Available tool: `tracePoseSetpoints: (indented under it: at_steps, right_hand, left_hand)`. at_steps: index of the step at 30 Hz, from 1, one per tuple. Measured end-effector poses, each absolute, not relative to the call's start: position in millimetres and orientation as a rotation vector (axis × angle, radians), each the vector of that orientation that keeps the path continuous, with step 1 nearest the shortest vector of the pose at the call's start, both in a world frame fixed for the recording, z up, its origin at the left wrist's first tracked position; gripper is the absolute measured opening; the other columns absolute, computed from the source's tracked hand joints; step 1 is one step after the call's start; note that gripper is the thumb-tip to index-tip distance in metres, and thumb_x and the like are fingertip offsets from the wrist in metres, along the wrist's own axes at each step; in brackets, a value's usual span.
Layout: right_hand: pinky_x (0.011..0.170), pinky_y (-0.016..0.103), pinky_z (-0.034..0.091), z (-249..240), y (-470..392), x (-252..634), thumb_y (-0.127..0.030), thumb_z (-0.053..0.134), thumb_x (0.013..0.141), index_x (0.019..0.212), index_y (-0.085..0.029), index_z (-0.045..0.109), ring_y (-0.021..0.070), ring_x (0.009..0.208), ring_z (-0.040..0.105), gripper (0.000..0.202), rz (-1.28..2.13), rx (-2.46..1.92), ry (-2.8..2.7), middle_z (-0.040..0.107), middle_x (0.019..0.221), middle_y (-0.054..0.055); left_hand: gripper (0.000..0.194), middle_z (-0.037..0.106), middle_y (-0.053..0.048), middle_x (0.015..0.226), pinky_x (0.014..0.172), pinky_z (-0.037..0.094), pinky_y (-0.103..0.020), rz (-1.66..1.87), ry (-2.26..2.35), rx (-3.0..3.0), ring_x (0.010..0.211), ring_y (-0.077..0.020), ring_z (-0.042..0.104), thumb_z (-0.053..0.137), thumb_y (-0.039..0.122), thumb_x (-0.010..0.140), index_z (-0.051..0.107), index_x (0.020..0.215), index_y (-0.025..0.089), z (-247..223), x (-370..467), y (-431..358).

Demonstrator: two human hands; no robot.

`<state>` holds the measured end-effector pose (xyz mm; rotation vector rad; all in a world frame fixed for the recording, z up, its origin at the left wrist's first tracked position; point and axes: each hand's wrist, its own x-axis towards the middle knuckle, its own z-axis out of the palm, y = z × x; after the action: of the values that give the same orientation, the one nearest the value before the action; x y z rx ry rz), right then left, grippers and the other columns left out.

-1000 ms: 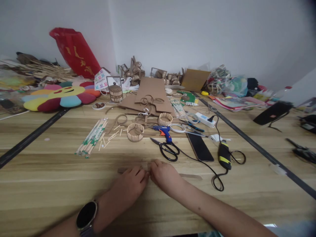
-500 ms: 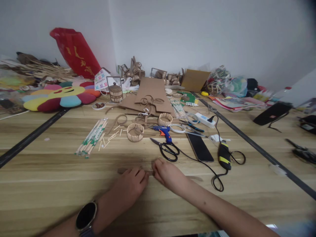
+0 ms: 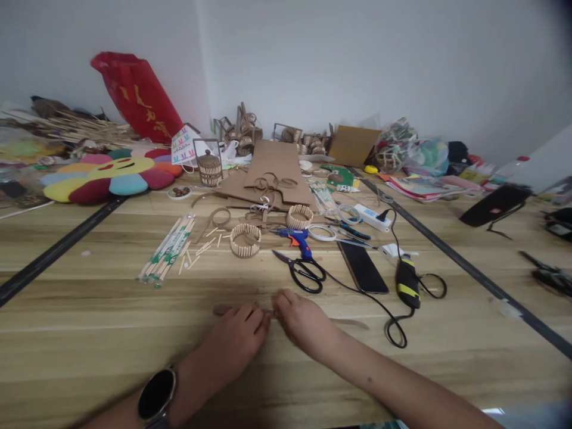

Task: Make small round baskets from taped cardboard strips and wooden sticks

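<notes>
A thin brown strip (image 3: pixel 353 323) lies across the wooden table near the front, passing under both hands. My left hand (image 3: pixel 241 333), with a watch on its wrist, is closed on the strip, whose left end shows past the fingers. Close beside it, my right hand (image 3: pixel 297 316) pinches the same strip with fingers pressed together. Beyond my right hand are black scissors (image 3: pixel 308 275) and a blue glue gun (image 3: pixel 297 238). Two rings of short sticks, one nearer (image 3: pixel 245 241) and one farther (image 3: pixel 300 217), stand behind the hands.
Wrapped stick bundles (image 3: pixel 167 250) lie on the left. To the right are a phone (image 3: pixel 364 266), a black and yellow tool (image 3: pixel 407 283) with its cord, and a power strip (image 3: pixel 372 218). Cardboard (image 3: pixel 274 164) and a flower cushion (image 3: pixel 120 176) sit farther back.
My right hand has shifted slightly left along the strip, towards my left hand. My left hand has hardly moved and keeps its hold.
</notes>
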<state>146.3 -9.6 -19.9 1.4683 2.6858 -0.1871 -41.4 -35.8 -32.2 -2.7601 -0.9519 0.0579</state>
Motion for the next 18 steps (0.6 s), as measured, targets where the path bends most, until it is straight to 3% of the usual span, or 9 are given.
tracePoseSetpoints:
  at_steps: [8,13,14,16,18]
  right_hand:
    - [0.073,0.033,0.044,-12,-5,175,-0.005,0.053,0.089,0.095,-0.014,0.063,0.0247,0.083,0.065,0.015,-0.094,1.589,2.694,0.068,0.087,0.011]
    - [0.091,0.035,0.041,-1,10,185,0.003,0.054,0.074,0.109,-0.018,0.063,0.0256,0.111,0.055,0.041,-0.046,1.619,2.953,0.065,0.119,0.013]
    - [0.091,0.036,0.039,0,13,186,0.003,0.053,0.075,0.102,-0.019,0.065,0.0254,0.110,0.055,0.037,-0.060,1.637,3.036,0.066,0.116,0.011]
    - [0.085,0.035,0.038,1,20,189,0.000,0.051,0.076,0.080,-0.020,0.066,0.0240,0.095,0.059,0.025,-0.127,1.720,3.118,0.071,0.091,0.008]
    - [0.077,0.032,0.037,3,27,194,-0.007,0.052,0.080,0.072,-0.020,0.063,0.0215,0.080,0.059,0.019,-0.185,1.861,3.075,0.068,0.073,0.004]
  left_hand:
    - [0.033,0.069,-0.011,0.099,0.068,0.052,-0.036,0.056,-0.955,-2.788,0.087,-0.0247,0.064,0.057,0.006,0.088,0.058,0.122,0.009,-30,-40,-36]
    - [0.040,0.070,-0.012,0.103,0.071,0.053,-0.035,0.120,-0.972,-2.790,0.089,-0.0239,0.065,0.052,0.002,0.089,0.056,0.127,0.010,-29,-40,-36]
    - [0.040,0.070,-0.012,0.103,0.071,0.054,-0.035,0.137,-0.982,-2.789,0.090,-0.0240,0.065,0.052,0.001,0.089,0.056,0.128,0.010,-29,-40,-36]
    - [0.042,0.070,-0.012,0.103,0.073,0.055,-0.034,0.165,-0.993,-2.795,0.092,-0.0239,0.066,0.052,0.000,0.088,0.056,0.129,0.011,-28,-39,-36]
    - [0.043,0.070,-0.013,0.106,0.075,0.055,-0.035,0.168,-0.991,-2.800,0.094,-0.0245,0.066,0.052,-0.001,0.087,0.056,0.129,0.010,-27,-37,-38]
